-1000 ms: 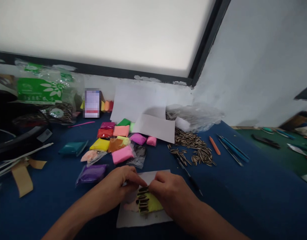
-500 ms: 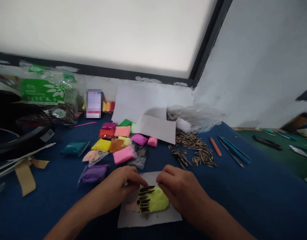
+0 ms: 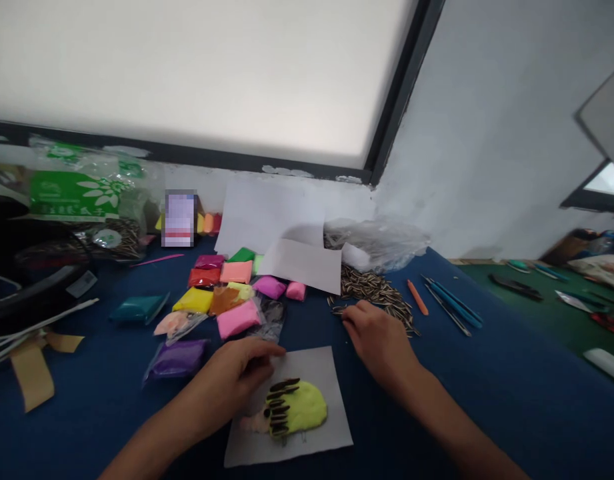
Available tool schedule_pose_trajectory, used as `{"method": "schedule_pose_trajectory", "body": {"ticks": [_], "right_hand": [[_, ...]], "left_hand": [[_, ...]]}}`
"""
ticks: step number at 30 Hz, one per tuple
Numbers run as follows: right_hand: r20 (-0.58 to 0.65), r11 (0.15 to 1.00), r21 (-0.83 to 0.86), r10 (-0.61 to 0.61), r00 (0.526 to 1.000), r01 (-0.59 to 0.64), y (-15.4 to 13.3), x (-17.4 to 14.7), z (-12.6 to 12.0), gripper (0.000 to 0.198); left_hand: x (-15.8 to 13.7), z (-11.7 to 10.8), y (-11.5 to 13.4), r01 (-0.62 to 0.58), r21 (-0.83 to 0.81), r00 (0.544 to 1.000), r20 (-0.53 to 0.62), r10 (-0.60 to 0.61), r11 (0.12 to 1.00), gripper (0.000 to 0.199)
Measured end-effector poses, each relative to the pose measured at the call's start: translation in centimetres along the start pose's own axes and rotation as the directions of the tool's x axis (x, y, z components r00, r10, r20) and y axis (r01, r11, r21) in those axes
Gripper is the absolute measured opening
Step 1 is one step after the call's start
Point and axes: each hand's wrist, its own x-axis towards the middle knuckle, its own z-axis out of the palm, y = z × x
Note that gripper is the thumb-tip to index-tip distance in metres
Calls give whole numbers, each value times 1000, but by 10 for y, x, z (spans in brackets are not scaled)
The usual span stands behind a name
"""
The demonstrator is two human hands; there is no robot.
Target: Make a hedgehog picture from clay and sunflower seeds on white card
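Just below and right of the left hand's [image 3: 237, 377] fingers, which curl with a narrow gap and seem to hold nothing, the yellow clay figure [image 3: 307, 407] lies on a white sheet [image 3: 331, 437]; dark seeds [image 3: 279, 411] line its left part, while the broad bare stretch suggests the work is only partly done. The right hand's [image 3: 381, 343] fingers bunch at the seed pile [image 3: 369, 285], their grip unclear. Beyond them a loose paper [image 3: 304, 265] borders the pile, perhaps hampering reach, with blue tweezers [image 3: 454, 303] to their right.
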Motion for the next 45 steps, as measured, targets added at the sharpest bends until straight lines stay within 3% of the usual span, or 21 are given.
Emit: {"method": "schedule_pose_trajectory", "body": {"ticks": [6, 13, 21, 24, 26, 28, 30, 33, 37, 42, 45], "right_hand": [[23, 998, -34, 57, 998, -56, 6, 5, 5, 15], [18, 999, 8, 36, 999, -37, 11, 10, 13, 17], [-102, 976, 215, -21, 995, 42, 10, 6, 10, 16], [-84, 933, 346, -78, 993, 103, 5, 2, 3, 13], [-18, 827, 550, -129, 991, 118, 1, 0, 1, 12], [54, 611, 789, -184, 981, 71, -2, -1, 2, 10], [102, 396, 918, -222, 970, -6, -4, -1, 5, 9], [118, 302, 952, -239, 964, -42, -8, -2, 8, 12], [159, 345, 936, -258, 953, -62, -13, -5, 6, 10], [40, 526, 849, -165, 986, 53, -16, -11, -2, 8], [58, 587, 802, -260, 964, 110, -19, -16, -3, 9]], "left_hand": [[9, 6, 2, 54, 254, 994, -108, -27, 966, 35], [16, 9, 9, 107, 390, 988, -143, -55, 914, 29], [26, 5, 10, 88, 353, 991, -128, -45, 931, 36], [25, 3, 10, 53, 307, 994, -108, -20, 950, 35], [23, 3, 12, 43, 305, 996, -90, -16, 951, 30], [22, 3, 13, 43, 309, 997, -78, -19, 950, 25], [22, 3, 13, 35, 317, 997, -71, -13, 948, 21], [24, 4, 10, 15, 336, 998, -56, 4, 942, 14], [25, 5, 6, -1, 365, 996, -78, 32, 931, 13], [26, 8, 8, -7, 412, 991, -118, 62, 911, 14], [27, 9, 9, 9, 402, 989, -141, 52, 916, 12]]}}
